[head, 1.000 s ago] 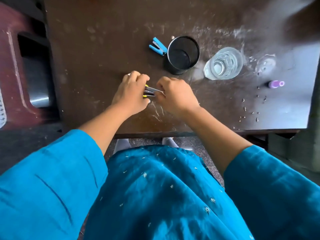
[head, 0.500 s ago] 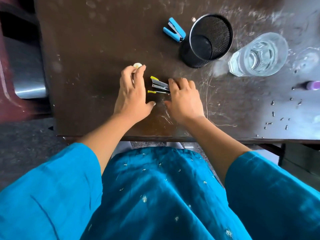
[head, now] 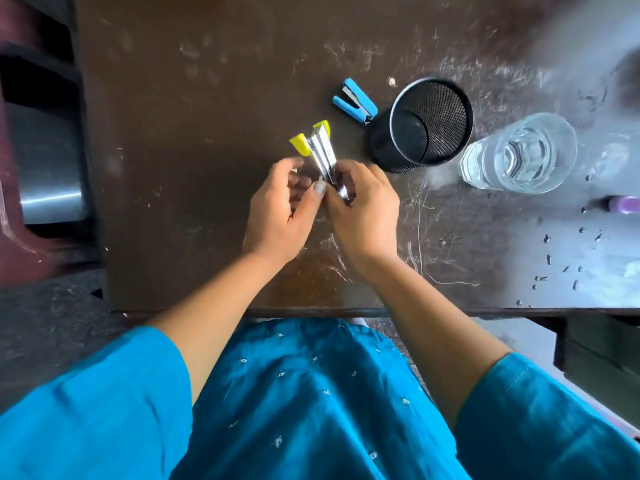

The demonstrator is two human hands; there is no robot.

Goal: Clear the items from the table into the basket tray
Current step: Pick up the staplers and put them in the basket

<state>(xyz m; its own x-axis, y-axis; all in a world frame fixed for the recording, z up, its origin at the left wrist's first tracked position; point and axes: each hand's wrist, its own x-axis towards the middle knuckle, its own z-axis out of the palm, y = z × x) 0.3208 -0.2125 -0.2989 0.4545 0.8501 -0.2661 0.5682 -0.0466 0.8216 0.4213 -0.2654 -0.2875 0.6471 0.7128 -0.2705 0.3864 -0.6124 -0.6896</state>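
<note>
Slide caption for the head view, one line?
Left hand and right hand hold an open yellow stapler near a blue stapler, mesh cup and glass.

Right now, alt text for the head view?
The left hand and right hand hold a yellow stapler, swung open, over a scratched dark table. Beyond it, from left to right, stand a blue stapler, a black mesh cup and a clear glass.

Yellow stapler (head: 322,150) lifted, splayed open, yellow tips pointing away; blue stapler (head: 360,98) lying open just beside upright black mesh cup (head: 433,116); clear glass (head: 519,154) upright, near right of cup; purple item (head: 625,204) far right, cut off.
</note>
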